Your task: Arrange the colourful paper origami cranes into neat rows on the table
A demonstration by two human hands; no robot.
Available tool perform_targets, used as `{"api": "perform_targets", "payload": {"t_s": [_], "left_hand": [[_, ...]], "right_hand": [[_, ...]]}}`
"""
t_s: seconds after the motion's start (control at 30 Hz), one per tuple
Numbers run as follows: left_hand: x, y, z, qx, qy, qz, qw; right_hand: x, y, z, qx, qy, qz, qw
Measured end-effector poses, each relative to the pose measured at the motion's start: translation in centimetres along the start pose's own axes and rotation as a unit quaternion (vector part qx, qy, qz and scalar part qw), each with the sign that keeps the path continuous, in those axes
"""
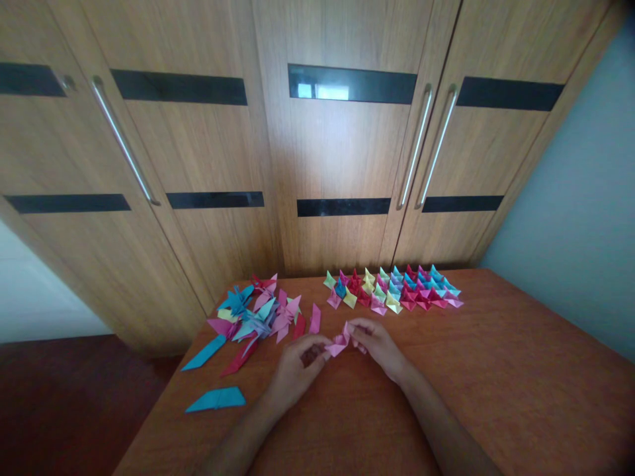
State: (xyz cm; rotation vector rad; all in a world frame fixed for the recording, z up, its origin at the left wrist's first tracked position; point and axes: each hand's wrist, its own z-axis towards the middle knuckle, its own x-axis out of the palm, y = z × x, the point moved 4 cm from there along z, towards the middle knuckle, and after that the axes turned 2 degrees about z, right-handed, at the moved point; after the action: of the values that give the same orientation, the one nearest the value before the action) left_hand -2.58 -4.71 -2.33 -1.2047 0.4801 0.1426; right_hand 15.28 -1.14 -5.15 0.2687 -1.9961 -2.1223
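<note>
A small pink folded paper piece [340,344] is held between both hands just above the wooden table [496,383]. My left hand [297,367] pinches its left side with curled fingers. My right hand [377,344] pinches its right side, fingers closed on the paper. Behind my left hand lies a loose pile of folded paper shapes [260,311] in blue, pink, red and yellow. Behind my right hand stand neat rows of small finished folded pieces [394,291] in several colours.
Two flat blue folded strips [217,398] [204,352] lie at the table's left edge, with a red strip [238,358] beside them. Wooden wardrobe doors with metal handles [419,145] rise right behind the table. A grey wall stands at the right.
</note>
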Motion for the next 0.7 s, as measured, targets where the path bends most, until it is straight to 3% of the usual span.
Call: {"api": "perform_targets", "payload": {"t_s": [0.53, 0.63, 0.7], "left_hand": [[0.0, -1.0, -0.1, 0.030, 0.008, 0.029, 0.999], [0.0, -1.0, 0.0, 0.039, -0.009, 0.046, 0.998], [0.0, -0.9, 0.2, 0.049, -0.016, 0.063, 0.997]], "right_hand": [[-0.1, -0.3, 0.2, 0.005, 0.008, -0.016, 1.000], [-0.7, -0.4, 0.4, -0.001, -0.029, -0.101, 0.995], [-1.5, -0.2, 0.3, -0.011, -0.070, -0.236, 0.969]]}}
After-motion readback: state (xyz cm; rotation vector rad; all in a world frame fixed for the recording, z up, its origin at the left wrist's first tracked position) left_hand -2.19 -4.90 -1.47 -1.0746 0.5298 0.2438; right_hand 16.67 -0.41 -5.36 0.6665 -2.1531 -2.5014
